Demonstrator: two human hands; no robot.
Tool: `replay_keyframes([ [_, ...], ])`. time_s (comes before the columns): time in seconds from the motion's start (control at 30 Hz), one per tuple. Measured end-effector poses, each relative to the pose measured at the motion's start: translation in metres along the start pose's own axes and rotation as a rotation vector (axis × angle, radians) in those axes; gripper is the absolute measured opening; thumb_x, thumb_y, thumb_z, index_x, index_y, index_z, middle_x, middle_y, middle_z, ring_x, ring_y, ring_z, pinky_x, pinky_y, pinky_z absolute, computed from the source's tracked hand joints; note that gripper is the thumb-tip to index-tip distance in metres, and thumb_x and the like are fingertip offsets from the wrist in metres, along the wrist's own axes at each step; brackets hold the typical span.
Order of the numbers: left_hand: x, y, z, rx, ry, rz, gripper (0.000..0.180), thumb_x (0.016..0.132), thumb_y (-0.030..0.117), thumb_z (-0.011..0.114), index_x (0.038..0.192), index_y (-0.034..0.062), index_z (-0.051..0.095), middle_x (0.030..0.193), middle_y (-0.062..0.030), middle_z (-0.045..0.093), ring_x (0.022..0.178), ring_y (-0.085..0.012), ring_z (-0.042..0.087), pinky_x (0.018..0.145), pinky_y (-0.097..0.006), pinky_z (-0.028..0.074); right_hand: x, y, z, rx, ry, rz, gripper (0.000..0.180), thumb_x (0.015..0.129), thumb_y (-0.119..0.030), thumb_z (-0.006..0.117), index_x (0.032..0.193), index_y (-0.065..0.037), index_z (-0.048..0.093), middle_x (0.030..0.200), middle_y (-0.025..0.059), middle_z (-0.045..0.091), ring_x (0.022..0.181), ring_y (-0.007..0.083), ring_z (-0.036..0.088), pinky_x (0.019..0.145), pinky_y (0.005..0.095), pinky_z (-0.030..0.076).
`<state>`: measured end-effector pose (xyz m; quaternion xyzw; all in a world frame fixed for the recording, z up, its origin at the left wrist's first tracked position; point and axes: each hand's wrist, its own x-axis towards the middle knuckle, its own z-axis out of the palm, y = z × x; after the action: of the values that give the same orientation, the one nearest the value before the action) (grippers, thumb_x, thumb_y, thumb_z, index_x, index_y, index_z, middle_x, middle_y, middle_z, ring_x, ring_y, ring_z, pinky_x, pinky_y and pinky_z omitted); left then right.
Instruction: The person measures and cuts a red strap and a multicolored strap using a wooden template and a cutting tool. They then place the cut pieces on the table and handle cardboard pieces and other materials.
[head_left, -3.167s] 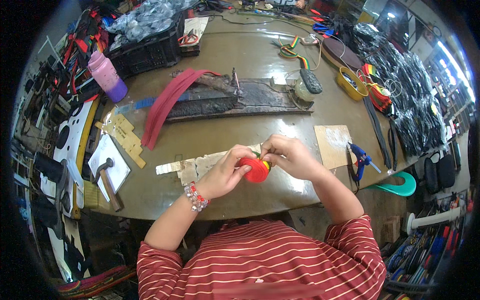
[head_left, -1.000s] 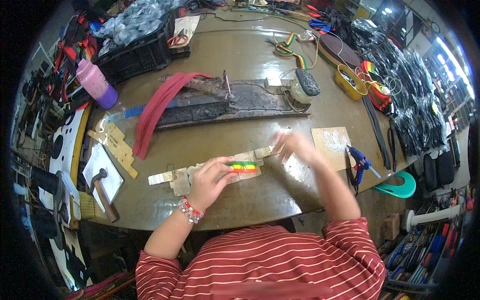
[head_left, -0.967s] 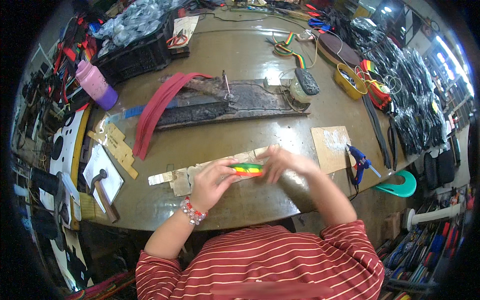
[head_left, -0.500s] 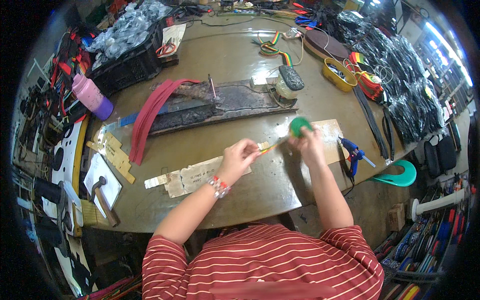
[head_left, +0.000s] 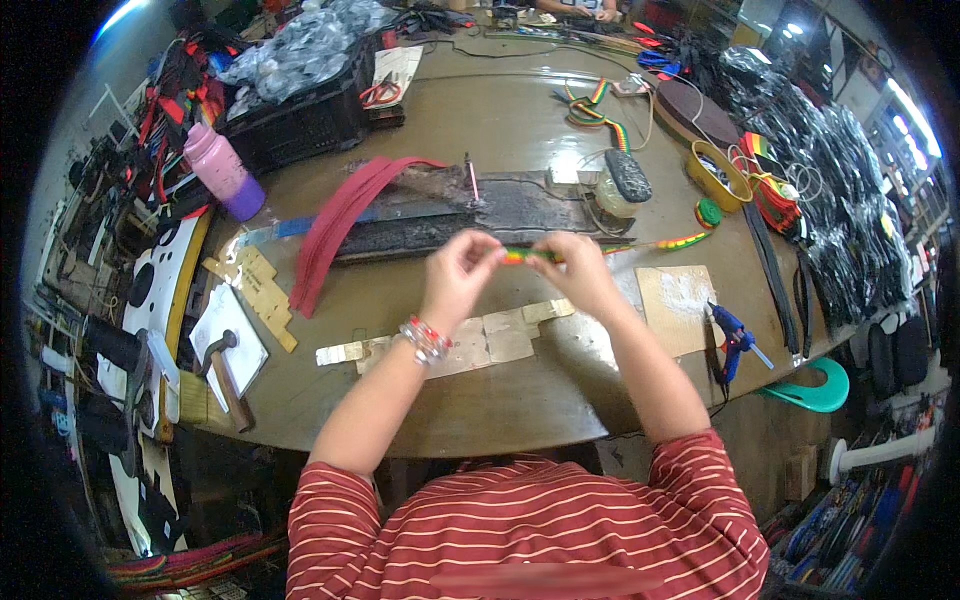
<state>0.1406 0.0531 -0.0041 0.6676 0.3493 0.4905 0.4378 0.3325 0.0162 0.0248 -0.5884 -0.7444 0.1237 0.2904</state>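
A narrow green, yellow and red striped ribbon (head_left: 518, 257) is stretched between my two hands, just in front of a dark worn board (head_left: 530, 205). My left hand (head_left: 462, 275) pinches its end between thumb and fingers. A short way to the right, my right hand (head_left: 578, 270) pinches the same ribbon. From there the strip runs on to the right, up to a small green-sided ribbon roll (head_left: 708, 213) on the table. Below the hands lies a long pieced cardboard template (head_left: 510, 338), partly covered by my left forearm.
Dark red straps (head_left: 335, 225) lie across the board's left end. A capped glass jar (head_left: 622, 190) stands at its right. Right of my arm are a cardboard piece (head_left: 665, 300) and a blue glue gun (head_left: 735, 340). A hammer (head_left: 228, 380) and a pink-purple bottle (head_left: 225, 172) are at left.
The ribbon roll has left my right hand and now rests on the table at the right. My right hand has come in close to the left and grips the ribbon.
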Motion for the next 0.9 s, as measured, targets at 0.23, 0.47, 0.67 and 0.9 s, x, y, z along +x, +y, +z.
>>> replay_keyframes([
  [0.23, 0.094, -0.007, -0.053, 0.226, 0.045, -0.059, 0.019, 0.081, 0.021, 0.068, 0.085, 0.0021, 0.067, 0.078, -0.0060, 0.069, 0.070, -0.0104, 0.063, 0.065, -0.026, 0.048, 0.122, 0.003, -0.015, 0.228, -0.156, 0.127, 0.032, 0.079, -0.028, 0.068, 0.085, 0.003, 0.067, 0.065, 0.0056, 0.060, 0.062, 0.0118, 0.053, 0.062, 0.0288, 0.044],
  [0.47, 0.126, -0.031, -0.053, 0.306, -0.008, -0.119, 0.021, 0.080, 0.021, 0.067, 0.085, 0.0007, 0.067, 0.078, -0.0092, 0.069, 0.070, -0.0141, 0.065, 0.067, -0.028, 0.049, 0.147, 0.025, -0.002, 0.284, -0.203, 0.174, 0.029, 0.078, -0.027, 0.069, 0.083, 0.002, 0.068, 0.067, 0.0051, 0.062, 0.063, 0.0117, 0.052, 0.060, 0.0281, 0.042],
  [0.67, 0.129, -0.048, -0.047, 0.530, -0.014, -0.079, 0.021, 0.080, 0.025, 0.065, 0.085, 0.0053, 0.068, 0.079, -0.0111, 0.068, 0.075, -0.0217, 0.066, 0.071, -0.035, 0.049, 0.150, 0.042, 0.008, 0.265, -0.213, 0.231, 0.028, 0.077, -0.026, 0.069, 0.083, 0.002, 0.068, 0.070, 0.0050, 0.063, 0.065, 0.0118, 0.052, 0.063, 0.0282, 0.043],
  [0.9, 0.122, -0.043, -0.041, 0.731, -0.004, 0.018, 0.020, 0.081, 0.021, 0.065, 0.085, 0.0011, 0.066, 0.077, -0.0105, 0.067, 0.069, -0.0180, 0.064, 0.066, -0.030, 0.050, 0.141, 0.064, 0.045, 0.293, -0.111, 0.179, 0.026, 0.078, -0.024, 0.069, 0.086, 0.001, 0.067, 0.072, 0.0036, 0.062, 0.067, 0.0119, 0.052, 0.065, 0.0289, 0.043],
])
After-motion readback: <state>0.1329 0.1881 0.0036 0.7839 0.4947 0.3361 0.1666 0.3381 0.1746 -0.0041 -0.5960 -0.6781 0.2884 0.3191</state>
